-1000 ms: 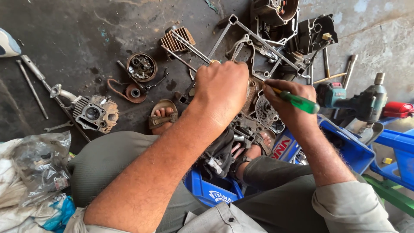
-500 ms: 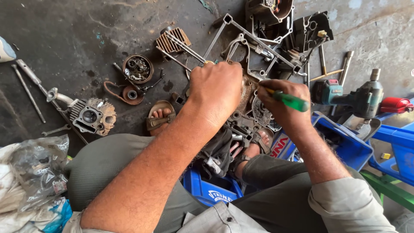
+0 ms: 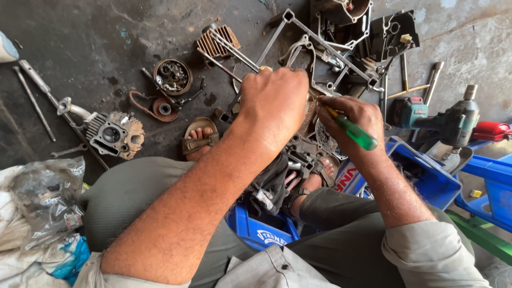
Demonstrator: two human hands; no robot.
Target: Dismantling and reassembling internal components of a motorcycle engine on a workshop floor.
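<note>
While left hand (image 3: 274,104) fists | right hand (image 3: 349,120) grips screwdriver (image 3: 354,132) | engine part (image 3: 312,141) seemingly beneath

Left hand (image 3: 274,101) fisted, right hand (image 3: 349,120) apparently gripping

On the stained concrete floor (image 3: 106,32) lies a finned cylinder head (image 3: 114,133) with a long rod (image 3: 34,104) beside it — farther up, a round clutch part (image 3: 173,76) and a ribbed metal block (image 3: 216,41). Crumpled plastic bags (image 3: 42,205) sit at the lower left. To the right stand a teal power drill (image 3: 442,120), a red case (image 3: 493,130) and blue plastic crates (image 3: 488,181) — loose wrenches (image 3: 434,80) lie just above.
</note>
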